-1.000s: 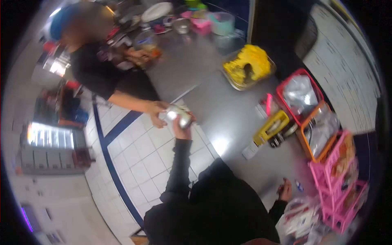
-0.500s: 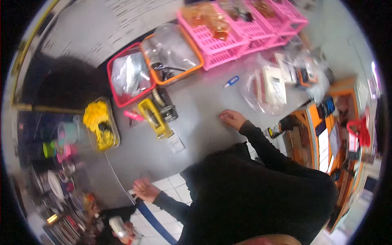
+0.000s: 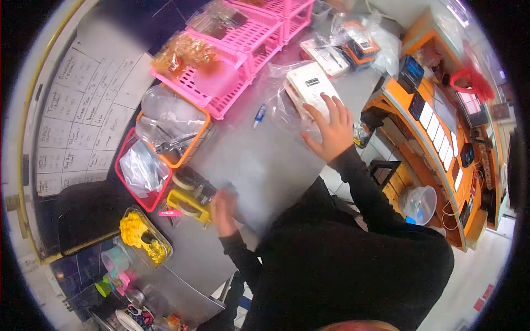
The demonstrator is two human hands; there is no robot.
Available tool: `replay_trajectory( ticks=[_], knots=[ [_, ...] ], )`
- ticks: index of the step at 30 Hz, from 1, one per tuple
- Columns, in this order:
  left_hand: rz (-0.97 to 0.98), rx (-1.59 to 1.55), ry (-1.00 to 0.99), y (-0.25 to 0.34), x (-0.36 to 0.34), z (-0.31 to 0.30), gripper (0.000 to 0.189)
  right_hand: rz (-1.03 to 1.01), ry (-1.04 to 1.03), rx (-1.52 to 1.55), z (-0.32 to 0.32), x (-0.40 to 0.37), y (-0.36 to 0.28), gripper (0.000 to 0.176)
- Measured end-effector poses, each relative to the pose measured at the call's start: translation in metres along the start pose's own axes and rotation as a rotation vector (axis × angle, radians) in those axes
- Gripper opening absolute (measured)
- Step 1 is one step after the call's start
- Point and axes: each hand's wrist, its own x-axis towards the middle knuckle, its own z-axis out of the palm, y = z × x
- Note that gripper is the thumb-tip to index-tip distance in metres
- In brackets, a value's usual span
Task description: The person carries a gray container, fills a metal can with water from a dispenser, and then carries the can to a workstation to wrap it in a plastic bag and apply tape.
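My right hand (image 3: 333,129) is open, fingers spread, at the near end of a white box (image 3: 311,83) in a clear plastic bag (image 3: 280,102). The fingertips overlap the box in this view. My left hand (image 3: 223,214) is over the metal table (image 3: 232,160), right beside a yellow tape dispenser (image 3: 187,205); its fingers are smeared by motion. A dark packet (image 3: 194,185) lies just behind the dispenser. Between the hands and the baskets lies a blue and white tube (image 3: 259,116).
Pink baskets (image 3: 221,91) with bagged goods stand at the back, beside an orange basket (image 3: 204,124) and a red basket (image 3: 124,179) of plastic bags. A glass tray (image 3: 165,243) holds yellow stuff. An orange shelf desk (image 3: 395,99) stands to the right.
The view has turned to the right. My right hand has moved to the bagged white box and spread its fingers. My left hand has come from the table's edge to the tape dispenser.
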Motion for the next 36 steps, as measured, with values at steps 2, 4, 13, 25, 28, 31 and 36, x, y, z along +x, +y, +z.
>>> replay_trajectory(
  ticks=[2, 4, 13, 25, 28, 31, 36],
  knots=[
    [0.018, 0.005, -0.017, 0.013, 0.009, 0.02, 0.044, -0.021, -0.084, -0.02, 0.015, -0.022, 0.025, 0.045],
    [0.056, 0.069, -0.12, 0.022, 0.015, 0.032, 0.043, -0.006, -0.486, 0.01, 0.023, -0.045, 0.043, 0.038],
    [0.12, 0.247, -0.277, 0.021, 0.032, 0.103, 0.037, -0.028, -0.3, 0.31, -0.003, -0.05, 0.078, 0.039],
    [0.69, 0.701, -0.063, 0.082, 0.084, 0.318, 0.068, -0.217, -0.403, 0.545, -0.022, -0.003, 0.147, 0.031],
    [0.968, 0.894, 0.03, 0.09, 0.113, 0.35, 0.074, -0.334, -0.495, 0.622, -0.027, 0.017, 0.164, 0.028],
    [0.846, 0.879, -0.125, 0.084, 0.137, 0.359, 0.067, -0.41, -0.583, 0.706, -0.03, 0.032, 0.182, 0.025],
    [0.776, 0.838, -0.093, 0.079, 0.15, 0.357, 0.029, -0.488, -0.651, 0.8, -0.023, 0.05, 0.208, 0.023]
  ],
)
